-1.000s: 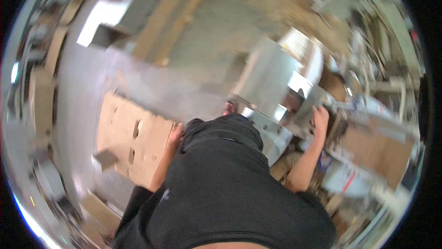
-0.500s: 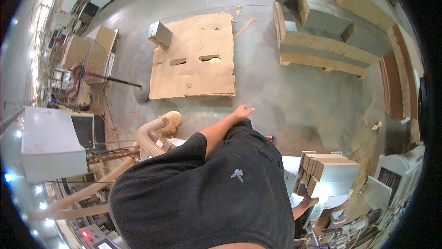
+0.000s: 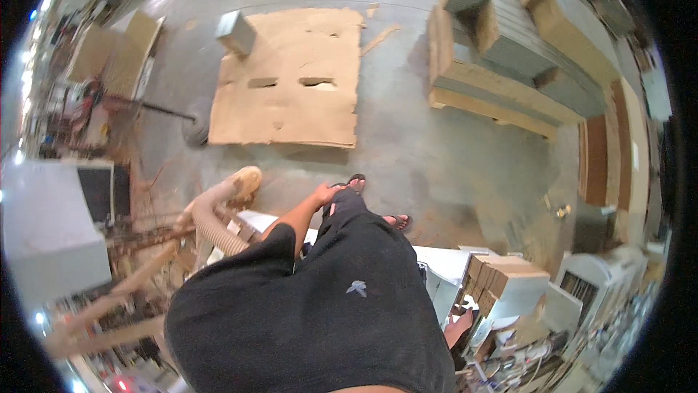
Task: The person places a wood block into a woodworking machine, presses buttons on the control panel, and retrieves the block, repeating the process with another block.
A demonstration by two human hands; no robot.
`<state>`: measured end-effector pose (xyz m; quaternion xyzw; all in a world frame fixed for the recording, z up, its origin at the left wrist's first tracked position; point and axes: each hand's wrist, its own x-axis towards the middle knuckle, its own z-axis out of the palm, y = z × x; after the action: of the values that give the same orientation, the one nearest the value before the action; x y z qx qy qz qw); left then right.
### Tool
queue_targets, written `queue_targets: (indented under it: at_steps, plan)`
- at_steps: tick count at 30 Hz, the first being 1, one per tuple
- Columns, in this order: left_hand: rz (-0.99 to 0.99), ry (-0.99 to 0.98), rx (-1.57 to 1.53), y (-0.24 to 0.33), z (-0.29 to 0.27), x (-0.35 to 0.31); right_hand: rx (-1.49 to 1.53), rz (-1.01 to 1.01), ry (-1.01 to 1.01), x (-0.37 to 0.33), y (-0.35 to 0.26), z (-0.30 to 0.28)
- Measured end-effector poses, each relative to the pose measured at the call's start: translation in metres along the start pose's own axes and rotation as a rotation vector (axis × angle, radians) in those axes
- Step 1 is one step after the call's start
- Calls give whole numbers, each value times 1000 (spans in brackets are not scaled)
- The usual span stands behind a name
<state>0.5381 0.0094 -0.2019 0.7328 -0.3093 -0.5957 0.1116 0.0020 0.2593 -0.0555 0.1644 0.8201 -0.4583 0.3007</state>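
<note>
Cardboard [image 3: 283, 113] lies on grey floor [image 3: 407, 153], left hand [image 3: 325, 194] hangs loose, right hand [image 3: 457, 325] is by stacked boards [image 3: 491, 279], its grip unclear

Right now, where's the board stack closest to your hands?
Head view, lower right: the board stack is right beside the right hand, to the left of the white slatted housing; hand contact is unclear.

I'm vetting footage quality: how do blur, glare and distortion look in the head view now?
Head view: lights glare along the left edge; mild blur softens the white box and the stacked boards; brown panels bow near the dark rim.
</note>
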Motion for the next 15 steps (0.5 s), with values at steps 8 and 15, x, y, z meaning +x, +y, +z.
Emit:
queue_targets:
  at_steps: [8, 15]
  plan:
    - [8, -96, 66, 23, -20, 8, -130, -46, 65, -20, 32, 13]
    - [92, -165, 146, 64, -44, 46, -170, -44, 19, -31, 26, 20]
